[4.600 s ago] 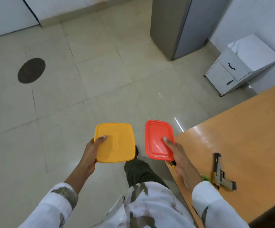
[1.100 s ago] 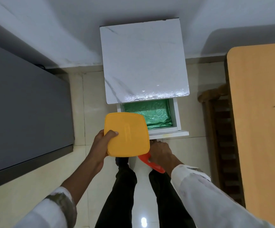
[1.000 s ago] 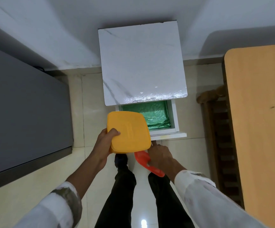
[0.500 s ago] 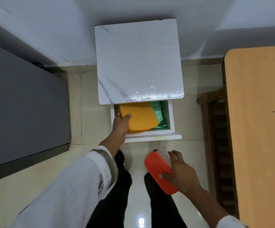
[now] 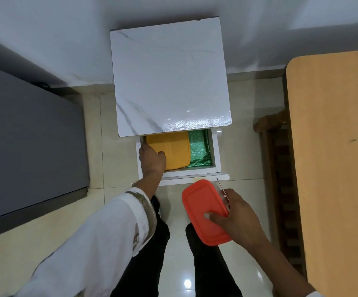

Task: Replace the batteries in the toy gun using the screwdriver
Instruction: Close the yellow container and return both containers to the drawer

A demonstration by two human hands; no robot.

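The screwdriver is in the lower right of the frame; only its thin metal shaft shows, poking up and to the left out of the right hand, and its handle is hidden inside that hand. The same hand holds a red container tilted in the air above the floor; the thumb presses flat on the lid, and the fingers curl round the container's right edge with the shaft caught against it.

Just above and to the left, the left hand reaches into an open white drawer; it grips the near left corner of a yellow container, the thumb on the lid and the forefinger stretched along the container's left side. The yellow container lies in the left part of the drawer; beside it, on the right, a crinkled green sheet lines the bottom.

The drawer belongs to a small cabinet with a white marbled top, standing against the pale wall at the upper middle. A grey cabinet fills the left side; a wooden worktop runs down the right edge, with a dark wooden frame just beside it. At the bottom are a white patterned sleeve and black trousers.
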